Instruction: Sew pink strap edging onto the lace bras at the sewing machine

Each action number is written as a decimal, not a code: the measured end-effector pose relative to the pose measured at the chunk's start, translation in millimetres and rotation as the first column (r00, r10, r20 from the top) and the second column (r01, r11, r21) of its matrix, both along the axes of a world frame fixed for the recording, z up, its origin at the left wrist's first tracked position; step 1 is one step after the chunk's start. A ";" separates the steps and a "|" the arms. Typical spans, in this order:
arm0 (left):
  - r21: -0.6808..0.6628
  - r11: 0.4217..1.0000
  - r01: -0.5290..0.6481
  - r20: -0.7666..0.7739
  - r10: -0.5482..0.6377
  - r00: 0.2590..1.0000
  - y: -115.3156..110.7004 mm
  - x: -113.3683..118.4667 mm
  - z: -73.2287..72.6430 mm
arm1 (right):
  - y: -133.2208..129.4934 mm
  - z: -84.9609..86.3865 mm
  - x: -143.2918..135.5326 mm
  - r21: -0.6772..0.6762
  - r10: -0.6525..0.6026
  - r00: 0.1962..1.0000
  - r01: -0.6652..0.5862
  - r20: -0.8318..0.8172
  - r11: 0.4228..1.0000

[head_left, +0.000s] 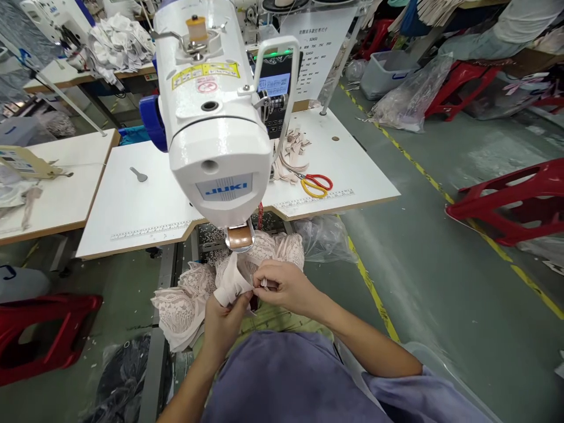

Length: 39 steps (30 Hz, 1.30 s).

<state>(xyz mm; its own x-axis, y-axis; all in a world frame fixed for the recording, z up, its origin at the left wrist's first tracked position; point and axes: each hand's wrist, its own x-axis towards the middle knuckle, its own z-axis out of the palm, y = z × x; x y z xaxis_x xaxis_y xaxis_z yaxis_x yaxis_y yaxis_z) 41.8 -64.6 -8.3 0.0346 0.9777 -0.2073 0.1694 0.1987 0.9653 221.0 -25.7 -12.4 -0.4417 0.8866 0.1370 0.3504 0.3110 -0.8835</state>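
- Two bare hands of yours meet over your lap, just below the head of the JUKI sewing machine [215, 117].
- Your left hand [220, 326]: fingers closed, thumb on top, gripping the smooth band of the pale pink lace bra [183, 308].
- Your right hand [288, 288]: fingers curled, pinching the same band right by your left thumb tip; small whitish bit shows at them, cannot tell what.
- Lace bra: at your lap, off the front edge of the table [132, 197]. Lace cups left of your left hand, more lace bunched beyond both hands, under the machine; cannot tell if one piece or several.
- Machine: thread spool [197, 29] on top, blue part on its left side, lit control panel [274, 85] at right.
- Right of the machine, on your table: scissors [318, 184] with one red and one yellow handle, blade end at a heap of pale fabric strips [293, 150].
- Left of it: small grey tool [139, 174], lying flat.
- Ruler markings along your table's front edge, both sides.
- Behind: printed size sheet [315, 50], upright.
- Floor, your right: red stool [511, 197], grey bin [383, 76], yellow-and-black tape [399, 145].
- Floor, your left: second red stool [74, 329].
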 end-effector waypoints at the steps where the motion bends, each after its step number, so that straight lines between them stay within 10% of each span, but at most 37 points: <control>1: 0.032 0.999 0.018 -0.030 -0.017 0.999 0.1 -1.4 -1.0 | 0.9 1.5 1.1 0.000 0.016 1.000 -0.016 -0.001 1.000; 25: -0.031 1.000 -0.004 -0.042 0.003 0.999 4.6 -6.4 -10.5 | -0.1 7.0 3.7 -0.127 -0.011 0.998 0.018 0.054 0.992; 33: -0.055 0.998 0.001 -0.018 -0.002 1.000 5.7 0.9 -6.2 | -4.1 4.9 1.8 0.013 -0.038 0.998 0.037 0.047 0.999; 39: -0.055 0.997 0.059 -0.063 -0.062 0.996 9.4 -6.2 -4.9 | 4.2 4.0 10.4 -0.205 0.039 0.998 -0.049 -0.051 0.978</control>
<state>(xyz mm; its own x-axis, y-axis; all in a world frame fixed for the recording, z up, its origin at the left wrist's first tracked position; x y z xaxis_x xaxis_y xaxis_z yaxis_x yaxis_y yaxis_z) 35.7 -55.2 -13.2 0.0779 0.9619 -0.2622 0.2447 0.2365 0.9403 231.4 -21.5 -8.3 -0.4786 0.8777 -0.0253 0.2974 0.1349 -0.9452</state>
